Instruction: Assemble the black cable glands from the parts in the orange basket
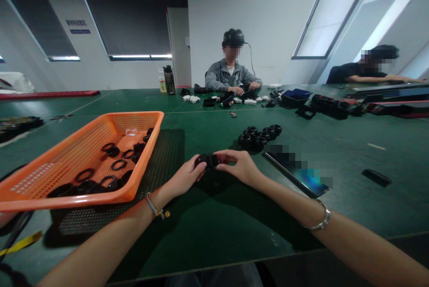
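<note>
Close together over the green table, both hands hold small black round parts. My left hand (pixel 193 170) is closed on a black ring-shaped part (pixel 202 159), thumb on its near side. Against it sits a second black part (pixel 213 160), pinched by the fingertips of my right hand (pixel 236 165). The two parts meet or nearly meet; I cannot tell whether they are joined. Beyond my right hand stands a group of several black rings (pixel 258 136). On the left, an orange basket (pixel 154 144) contains loose black rings and caps.
A phone (pixel 296 175) lies right of my right hand, with a black strip-like piece (pixel 376 177) farther right. Across the green table (pixel 187 251) a person (pixel 231 72) handles black and white parts. Bottles (pixel 169 80) stand at the back; another person (pixel 368 68) sits far right.
</note>
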`<state>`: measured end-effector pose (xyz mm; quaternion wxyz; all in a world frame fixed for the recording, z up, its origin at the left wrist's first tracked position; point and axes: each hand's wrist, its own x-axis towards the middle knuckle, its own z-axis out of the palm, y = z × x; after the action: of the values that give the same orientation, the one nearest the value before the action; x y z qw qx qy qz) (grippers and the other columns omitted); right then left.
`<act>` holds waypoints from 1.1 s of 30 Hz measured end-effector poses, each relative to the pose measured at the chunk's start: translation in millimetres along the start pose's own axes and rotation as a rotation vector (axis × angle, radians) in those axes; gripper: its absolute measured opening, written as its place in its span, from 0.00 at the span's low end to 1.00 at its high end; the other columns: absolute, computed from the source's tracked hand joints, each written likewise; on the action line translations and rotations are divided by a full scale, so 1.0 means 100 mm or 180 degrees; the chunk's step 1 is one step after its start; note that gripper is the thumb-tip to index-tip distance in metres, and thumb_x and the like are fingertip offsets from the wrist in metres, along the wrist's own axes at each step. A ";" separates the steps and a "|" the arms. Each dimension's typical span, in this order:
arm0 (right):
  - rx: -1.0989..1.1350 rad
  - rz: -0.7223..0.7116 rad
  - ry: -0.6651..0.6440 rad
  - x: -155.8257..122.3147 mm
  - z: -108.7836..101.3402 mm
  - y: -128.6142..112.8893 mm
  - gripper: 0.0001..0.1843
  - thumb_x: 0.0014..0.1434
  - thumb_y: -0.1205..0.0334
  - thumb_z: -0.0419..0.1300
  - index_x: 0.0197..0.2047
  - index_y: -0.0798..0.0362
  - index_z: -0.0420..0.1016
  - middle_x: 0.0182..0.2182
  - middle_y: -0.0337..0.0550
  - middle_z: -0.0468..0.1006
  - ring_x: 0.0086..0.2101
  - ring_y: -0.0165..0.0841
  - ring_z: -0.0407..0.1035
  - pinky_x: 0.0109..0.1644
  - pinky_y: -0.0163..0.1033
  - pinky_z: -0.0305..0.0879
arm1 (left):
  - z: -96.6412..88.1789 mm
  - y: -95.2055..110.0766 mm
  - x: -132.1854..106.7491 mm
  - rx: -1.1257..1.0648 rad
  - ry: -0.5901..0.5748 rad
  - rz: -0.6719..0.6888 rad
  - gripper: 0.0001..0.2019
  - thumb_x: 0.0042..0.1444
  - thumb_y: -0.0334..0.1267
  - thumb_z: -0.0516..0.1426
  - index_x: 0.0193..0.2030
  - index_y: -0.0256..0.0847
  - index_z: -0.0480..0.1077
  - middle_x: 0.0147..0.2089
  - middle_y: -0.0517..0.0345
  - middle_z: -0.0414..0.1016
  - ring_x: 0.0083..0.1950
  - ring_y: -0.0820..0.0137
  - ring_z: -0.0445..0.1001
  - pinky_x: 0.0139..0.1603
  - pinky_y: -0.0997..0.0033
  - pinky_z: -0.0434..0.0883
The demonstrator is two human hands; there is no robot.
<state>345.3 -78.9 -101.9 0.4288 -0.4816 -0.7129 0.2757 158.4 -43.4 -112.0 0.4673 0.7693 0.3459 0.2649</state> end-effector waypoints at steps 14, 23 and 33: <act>0.0004 -0.0039 -0.0161 0.00 -0.02 -0.01 0.15 0.47 0.62 0.62 0.40 0.58 0.76 0.30 0.45 0.80 0.30 0.35 0.74 0.37 0.40 0.70 | -0.01 0.01 0.00 -0.0030 -0.0085 0.0035 0.10 0.56 0.44 0.45 0.34 0.39 0.56 0.22 0.67 0.57 0.23 0.76 0.57 0.24 0.75 0.56; -0.0116 -0.0135 -0.0076 0.00 -0.02 0.00 0.16 0.46 0.66 0.61 0.41 0.57 0.75 0.37 0.47 0.77 0.34 0.34 0.72 0.35 0.38 0.71 | 0.00 0.00 -0.02 0.0003 -0.0082 0.0019 0.10 0.55 0.44 0.45 0.35 0.39 0.57 0.22 0.68 0.56 0.22 0.76 0.56 0.23 0.75 0.56; -0.0167 -0.0194 -0.0057 0.00 -0.02 -0.02 0.15 0.45 0.66 0.63 0.39 0.56 0.74 0.30 0.42 0.78 0.30 0.32 0.73 0.38 0.39 0.71 | -0.01 0.00 0.00 -0.0017 -0.0059 0.0038 0.09 0.55 0.43 0.45 0.34 0.39 0.56 0.21 0.68 0.57 0.22 0.76 0.56 0.24 0.75 0.56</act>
<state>345.7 -79.9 -99.5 0.4178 -0.4683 -0.7380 0.2480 157.7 -42.9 -111.8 0.4709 0.7725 0.3363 0.2614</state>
